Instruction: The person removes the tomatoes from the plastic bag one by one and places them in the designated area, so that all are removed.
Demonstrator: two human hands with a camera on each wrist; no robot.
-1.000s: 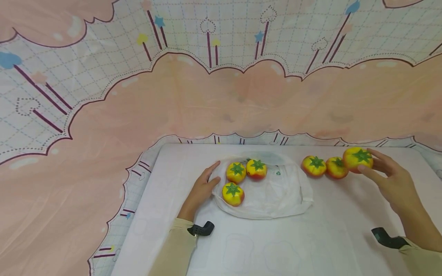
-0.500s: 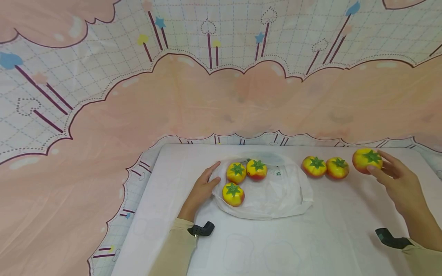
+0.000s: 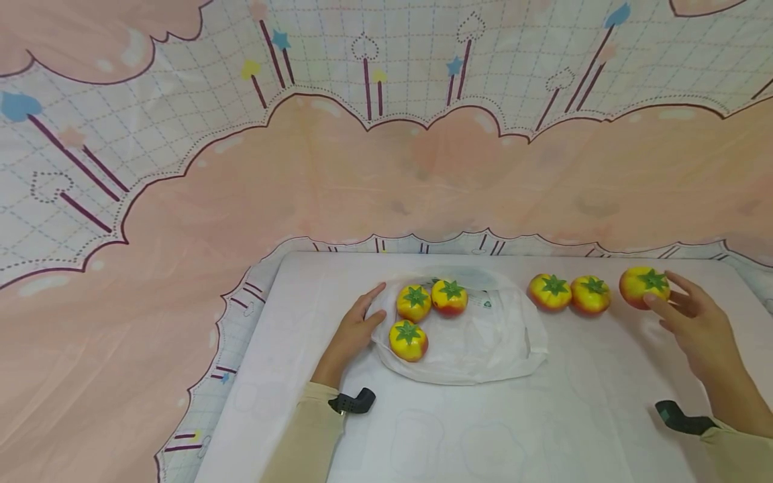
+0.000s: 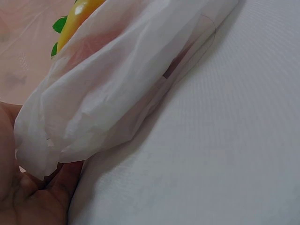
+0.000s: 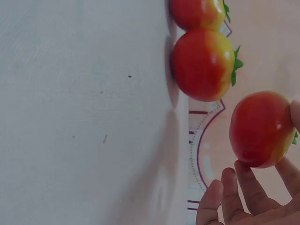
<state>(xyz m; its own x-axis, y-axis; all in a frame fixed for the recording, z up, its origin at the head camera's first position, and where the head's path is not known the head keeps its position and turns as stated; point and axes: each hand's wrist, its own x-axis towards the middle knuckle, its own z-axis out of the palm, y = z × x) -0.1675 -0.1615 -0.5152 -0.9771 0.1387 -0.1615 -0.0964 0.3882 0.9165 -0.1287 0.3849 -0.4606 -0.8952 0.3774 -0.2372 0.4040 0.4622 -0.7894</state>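
Note:
My right hand (image 3: 694, 322) grips a red and yellow tomato (image 3: 641, 287) with a green star-shaped leaf top, between thumb and fingertips. In the right wrist view this tomato (image 5: 260, 129) is raised off the tabletop. Two similar tomatoes, the nearer one (image 3: 590, 295) and another (image 3: 549, 292), sit side by side to its left. My left hand (image 3: 357, 323) holds the left edge of a white plastic bag (image 3: 477, 342). Three tomatoes, one at the front (image 3: 408, 340) and two behind (image 3: 413, 302) (image 3: 449, 298), lie at the bag's left half.
A white-covered table (image 3: 459, 436) carries everything. Behind it hangs a pink and white printed cloth (image 3: 423, 174). A black wrist camera (image 3: 353, 401) sticks out from the left sleeve, and another camera (image 3: 682, 417) from the right.
My right hand has moved rightward with its tomato, away from the two on the table, then slightly lower. The left hand and bag stay in place.

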